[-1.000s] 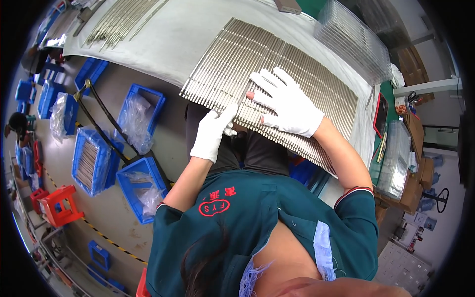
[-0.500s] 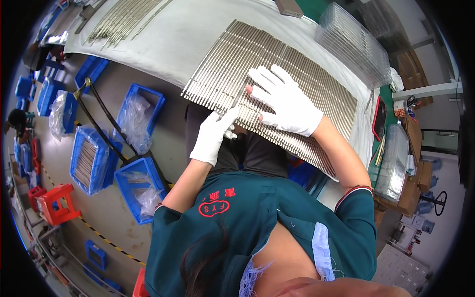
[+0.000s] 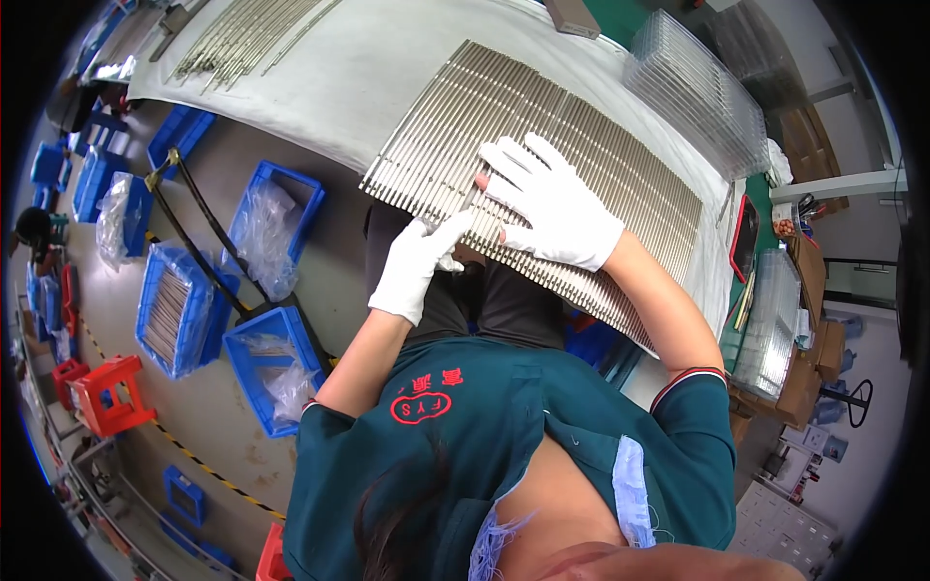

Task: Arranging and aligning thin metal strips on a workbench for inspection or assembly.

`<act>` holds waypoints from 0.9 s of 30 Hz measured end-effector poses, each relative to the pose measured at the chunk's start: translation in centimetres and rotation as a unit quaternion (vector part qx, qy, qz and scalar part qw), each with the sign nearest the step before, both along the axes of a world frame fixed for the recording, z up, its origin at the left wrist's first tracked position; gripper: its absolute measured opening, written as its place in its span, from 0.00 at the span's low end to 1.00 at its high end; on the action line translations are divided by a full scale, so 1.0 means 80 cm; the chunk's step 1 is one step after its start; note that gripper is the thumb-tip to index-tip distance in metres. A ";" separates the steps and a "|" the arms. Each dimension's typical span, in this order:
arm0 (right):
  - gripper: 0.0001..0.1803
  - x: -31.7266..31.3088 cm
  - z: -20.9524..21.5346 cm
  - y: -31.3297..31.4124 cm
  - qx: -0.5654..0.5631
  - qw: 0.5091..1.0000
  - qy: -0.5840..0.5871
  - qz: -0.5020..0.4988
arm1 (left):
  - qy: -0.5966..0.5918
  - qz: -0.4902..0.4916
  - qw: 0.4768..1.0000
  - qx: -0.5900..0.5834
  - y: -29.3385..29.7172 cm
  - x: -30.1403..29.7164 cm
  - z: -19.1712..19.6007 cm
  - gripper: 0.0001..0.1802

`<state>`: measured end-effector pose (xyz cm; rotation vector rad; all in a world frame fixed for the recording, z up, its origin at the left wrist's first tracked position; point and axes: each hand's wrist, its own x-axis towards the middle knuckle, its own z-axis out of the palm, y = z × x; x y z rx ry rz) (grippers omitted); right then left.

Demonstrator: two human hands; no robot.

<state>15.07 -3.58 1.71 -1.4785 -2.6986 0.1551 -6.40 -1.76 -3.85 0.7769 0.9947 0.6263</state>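
Many slim silvery metal rods (image 3: 605, 160) lie side by side in a broad sheet on the white-covered table, their near ends along its edge. My right hand (image 3: 557, 208), in a white glove with some bare fingertips, lies flat across the middle of the rods with its fingers spread. At the near edge, my left hand (image 3: 412, 266), also gloved, is closed around the rod ends. Its thumb lies on top and the other fingers curl in below. Just how many rods it grips is hidden.
More loose rods (image 3: 237, 48) lie at the table's far left. Stacked clear plastic trays (image 3: 693, 97) stand far right, near a small brown box (image 3: 572, 17). Blue crates (image 3: 276, 373), one holding bagged rods (image 3: 167, 315), a black-handled trolley (image 3: 199, 223) and a red stool (image 3: 111, 392) occupy the floor at left.
My right hand has slid slightly left over the rods, fingers still spread. My left hand keeps its hold at the near edge with hardly any shift.
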 end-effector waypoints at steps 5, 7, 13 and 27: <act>0.39 0.001 0.000 0.001 0.003 1.000 0.006 0.000 | -0.014 0.006 1.000 -0.011 0.007 -0.002 0.000 0.15; 0.39 0.001 0.001 0.002 0.000 1.000 0.005 -0.001 | -0.009 -0.006 1.000 0.005 0.005 -0.001 0.001 0.15; 0.37 -0.002 0.001 0.002 0.004 1.000 0.004 0.002 | 0.009 -0.001 1.000 0.008 0.002 -0.006 -0.007 0.18; 0.37 0.000 0.001 0.002 0.011 1.000 0.008 0.000 | 0.002 0.004 1.000 0.008 0.001 -0.005 -0.002 0.17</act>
